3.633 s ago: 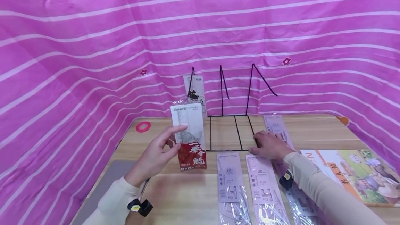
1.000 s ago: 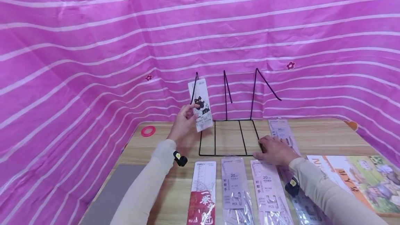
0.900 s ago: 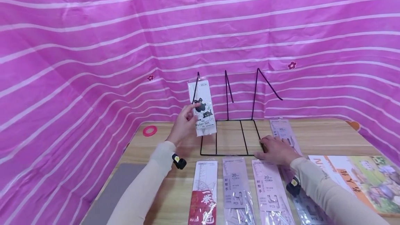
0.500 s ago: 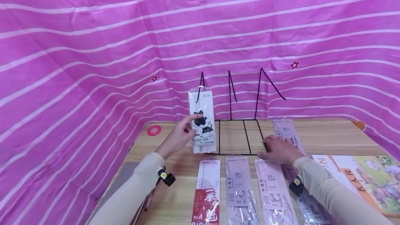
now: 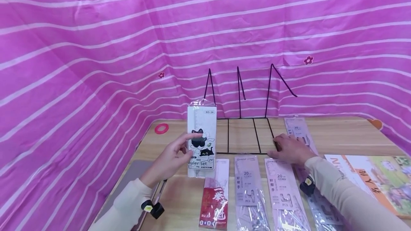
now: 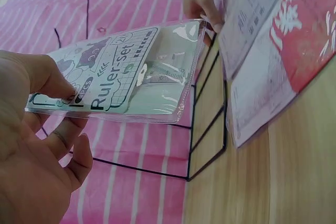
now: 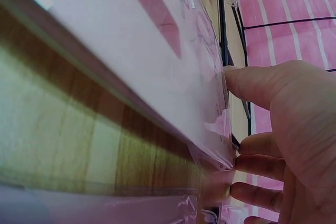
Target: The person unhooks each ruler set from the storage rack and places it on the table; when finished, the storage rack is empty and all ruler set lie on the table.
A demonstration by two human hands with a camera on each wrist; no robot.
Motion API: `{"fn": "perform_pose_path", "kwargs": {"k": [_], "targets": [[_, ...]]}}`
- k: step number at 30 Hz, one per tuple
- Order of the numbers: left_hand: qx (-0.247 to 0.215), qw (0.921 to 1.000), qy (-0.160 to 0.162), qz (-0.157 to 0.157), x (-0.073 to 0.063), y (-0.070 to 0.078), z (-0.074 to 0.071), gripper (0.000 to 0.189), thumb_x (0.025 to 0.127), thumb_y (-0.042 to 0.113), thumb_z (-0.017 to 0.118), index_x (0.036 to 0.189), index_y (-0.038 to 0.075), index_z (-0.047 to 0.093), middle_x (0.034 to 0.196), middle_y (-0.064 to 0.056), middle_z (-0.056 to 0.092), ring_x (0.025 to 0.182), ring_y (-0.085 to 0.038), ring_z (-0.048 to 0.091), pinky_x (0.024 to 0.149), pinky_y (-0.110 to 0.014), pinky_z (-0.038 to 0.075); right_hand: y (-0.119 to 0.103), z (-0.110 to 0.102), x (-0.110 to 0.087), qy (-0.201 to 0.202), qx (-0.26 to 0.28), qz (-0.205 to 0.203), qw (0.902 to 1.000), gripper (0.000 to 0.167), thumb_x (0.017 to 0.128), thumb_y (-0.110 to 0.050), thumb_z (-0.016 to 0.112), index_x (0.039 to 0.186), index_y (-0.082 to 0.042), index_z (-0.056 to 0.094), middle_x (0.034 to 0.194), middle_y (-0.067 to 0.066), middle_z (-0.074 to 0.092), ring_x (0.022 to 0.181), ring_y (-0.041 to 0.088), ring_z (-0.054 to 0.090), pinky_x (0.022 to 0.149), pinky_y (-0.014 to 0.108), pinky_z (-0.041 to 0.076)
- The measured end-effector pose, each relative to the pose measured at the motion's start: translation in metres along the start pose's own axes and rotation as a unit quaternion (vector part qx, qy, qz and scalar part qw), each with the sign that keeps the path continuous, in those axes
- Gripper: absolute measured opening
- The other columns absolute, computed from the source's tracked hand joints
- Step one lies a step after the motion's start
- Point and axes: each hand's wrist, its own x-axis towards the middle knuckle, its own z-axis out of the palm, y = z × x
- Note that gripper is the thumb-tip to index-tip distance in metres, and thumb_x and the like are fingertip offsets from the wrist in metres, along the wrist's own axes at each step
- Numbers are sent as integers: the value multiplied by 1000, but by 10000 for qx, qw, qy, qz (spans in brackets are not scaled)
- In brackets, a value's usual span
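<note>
My left hand [image 5: 170,156] pinches a clear-wrapped ruler set [image 5: 203,117] with black cats on its white card. It is held upright in front of the left hook of a black wire rack [image 5: 239,99]. In the left wrist view the ruler set [image 6: 157,77] lies between thumb and fingers, its clear lower end sticking out. My right hand [image 5: 293,149] grips the front right corner of the rack's base, thumb and fingers at the wire [image 7: 223,24]. A red-and-white ruler packet [image 5: 213,206] lies on the table just below the held set, partly covered by it in the head view.
Several purple ruler packets [image 5: 247,188] lie in front of and beside the rack, some under the right forearm. A picture book [image 5: 382,184] is at the right, a grey sheet [image 5: 128,188] at the left. A pink ring [image 5: 161,128] sits at the back left.
The left hand laid the red-and-white packet on the table, then took the cat ruler set off the left hook and brought it down and nearer. The right hand stayed on the rack.
</note>
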Motion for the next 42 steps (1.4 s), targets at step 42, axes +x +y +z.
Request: {"fn": "perform_pose_path", "kwargs": {"k": [42], "targets": [[2493,9433,-442,-2148,-10,-65,16,47,92,18,72,139,18,65,149,-17,50,120,-32,52,100,-55,51,2,-2,1,-164,49,165,9997,82,94,-60,69,145,2,57,142,24,60,129,50,53,106,74,37]]}}
